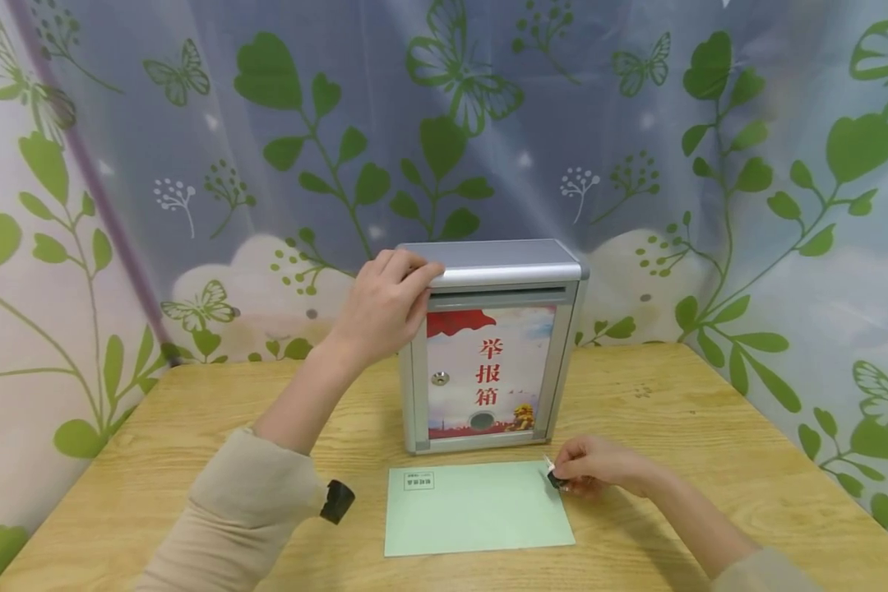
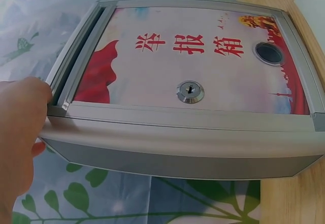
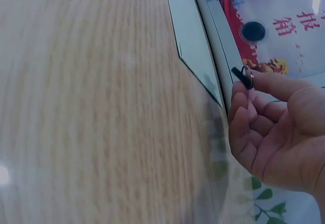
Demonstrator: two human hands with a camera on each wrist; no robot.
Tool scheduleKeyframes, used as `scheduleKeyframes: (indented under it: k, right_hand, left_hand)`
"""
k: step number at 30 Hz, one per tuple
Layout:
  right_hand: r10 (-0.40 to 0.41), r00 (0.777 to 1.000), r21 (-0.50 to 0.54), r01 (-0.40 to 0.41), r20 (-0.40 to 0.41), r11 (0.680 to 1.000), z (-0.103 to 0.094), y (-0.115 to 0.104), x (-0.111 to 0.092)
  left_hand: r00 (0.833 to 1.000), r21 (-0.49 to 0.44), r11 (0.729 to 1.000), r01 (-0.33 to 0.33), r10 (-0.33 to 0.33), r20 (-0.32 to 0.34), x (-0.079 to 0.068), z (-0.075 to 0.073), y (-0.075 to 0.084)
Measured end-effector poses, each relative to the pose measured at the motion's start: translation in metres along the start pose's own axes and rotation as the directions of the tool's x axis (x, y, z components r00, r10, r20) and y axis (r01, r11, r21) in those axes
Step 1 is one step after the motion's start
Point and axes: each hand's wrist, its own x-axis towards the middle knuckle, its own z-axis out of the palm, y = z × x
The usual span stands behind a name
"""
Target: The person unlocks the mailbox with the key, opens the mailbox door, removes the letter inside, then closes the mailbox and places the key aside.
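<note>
A silver-framed letter box (image 1: pixel 488 345) stands upright, with red Chinese characters, a round keyhole lock (image 2: pixel 190 91) and a slot near the top of its front. My left hand (image 1: pixel 388 308) grips its upper left corner, fingers bent over the top edge. Between thumb and fingertips, my right hand (image 1: pixel 595 469) pinches a small key (image 1: pixel 555 477) with a black head and a metal ring, its pale blade pointing up. This hand is just below the box's lower right corner, over the right end of a light green envelope (image 1: pixel 481 510), which lies flat before the box.
The wooden table (image 1: pixel 266 427) bears the box and envelope. A curtain (image 1: pixel 326 164) with green leaves and butterflies hangs close behind the box and along both sides. A black strap end (image 1: pixel 336 501) sticks out by my left sleeve.
</note>
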Motion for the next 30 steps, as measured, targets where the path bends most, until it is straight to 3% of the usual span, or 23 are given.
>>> scheduleKeyframes:
  k: [8, 17, 30]
  right_hand:
    - [0.031, 0.998, -0.124, -0.037, -0.052, 0.992, -0.010, 0.006, -0.006]
    - [0.074, 0.996, -0.203, -0.081, -0.042, 0.976, -0.008, 0.005, -0.008]
    - [0.065, 0.994, -0.241, -0.086, -0.092, 0.967, -0.006, 0.000, -0.003]
  left_hand:
    - [0.999, -0.027, 0.999, -0.020, 0.021, 0.036, 0.005, -0.006, 0.000]
    - [0.982, -0.022, 0.999, 0.037, -0.033, 0.184, 0.013, -0.017, -0.001]
    - [0.985, 0.033, 0.999, 0.043, -0.048, 0.165, 0.010, -0.022, -0.006]
